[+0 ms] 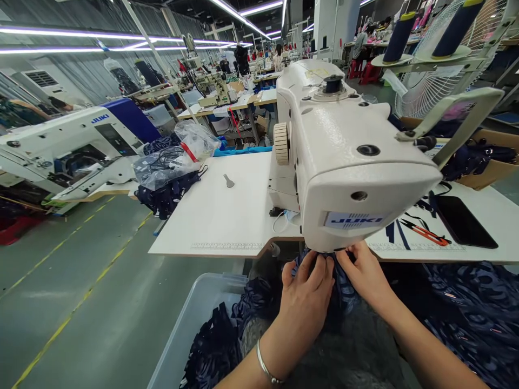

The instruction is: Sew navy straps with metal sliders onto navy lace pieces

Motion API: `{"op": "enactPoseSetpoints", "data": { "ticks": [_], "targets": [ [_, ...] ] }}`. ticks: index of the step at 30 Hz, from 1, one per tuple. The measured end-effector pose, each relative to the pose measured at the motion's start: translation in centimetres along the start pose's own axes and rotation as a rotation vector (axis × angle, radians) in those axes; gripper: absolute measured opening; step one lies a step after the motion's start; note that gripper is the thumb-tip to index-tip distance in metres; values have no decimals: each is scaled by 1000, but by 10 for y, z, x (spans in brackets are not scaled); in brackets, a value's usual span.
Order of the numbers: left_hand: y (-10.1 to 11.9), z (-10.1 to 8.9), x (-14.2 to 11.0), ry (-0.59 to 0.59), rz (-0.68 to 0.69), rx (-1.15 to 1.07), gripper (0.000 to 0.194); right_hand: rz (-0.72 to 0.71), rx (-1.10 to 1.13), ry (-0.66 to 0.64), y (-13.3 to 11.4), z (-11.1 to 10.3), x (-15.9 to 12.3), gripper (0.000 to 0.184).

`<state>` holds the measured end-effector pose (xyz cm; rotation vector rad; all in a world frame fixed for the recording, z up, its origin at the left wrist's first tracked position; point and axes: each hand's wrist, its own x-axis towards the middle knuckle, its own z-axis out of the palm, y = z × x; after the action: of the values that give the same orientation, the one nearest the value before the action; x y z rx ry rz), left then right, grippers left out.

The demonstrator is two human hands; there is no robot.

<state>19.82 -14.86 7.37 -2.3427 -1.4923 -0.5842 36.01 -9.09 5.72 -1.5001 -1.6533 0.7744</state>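
Dark blue patterned fabric (344,289) hangs at the front of a white JUKI sewing machine (365,162). My left hand (306,294), with a silver bangle on the wrist, grips this fabric with bent fingers just under the machine head. On the right, my right hand (365,270) holds the cloth too, its fingertips partly hidden behind the machine head. The needle area is out of sight. Below and left, a clear plastic bin (182,319) holds more dark blue pieces. Further fabric (474,319) lies at the lower right.
Orange-handled snips (425,233) and a black phone (466,221) lie on the table's right side. A small metal piece (228,181) rests on the white tabletop (219,216) at left. Beyond it sits a plastic bag (162,165) on dark garments. Another JUKI machine (73,146) stands left.
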Motion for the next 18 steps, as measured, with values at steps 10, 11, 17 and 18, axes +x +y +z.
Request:
{"op": "enactPoseSetpoints", "data": {
  "ticks": [10, 11, 17, 18],
  "targets": [
    [-2, -3, 2, 33, -8, -22, 31, 0, -21, -47, -2, -1, 0, 25],
    [-3, -3, 3, 40, -2, -30, 31, -18, -16, -57, -1, -2, 1, 25],
    [-7, -7, 5, 20, 33, -49, 33, -112, -6, -155, 25, -26, 8, 28],
    [-7, -8, 4, 5, 33, -57, 35, -104, -12, -188, 31, -33, 8, 28]
  ]
}}
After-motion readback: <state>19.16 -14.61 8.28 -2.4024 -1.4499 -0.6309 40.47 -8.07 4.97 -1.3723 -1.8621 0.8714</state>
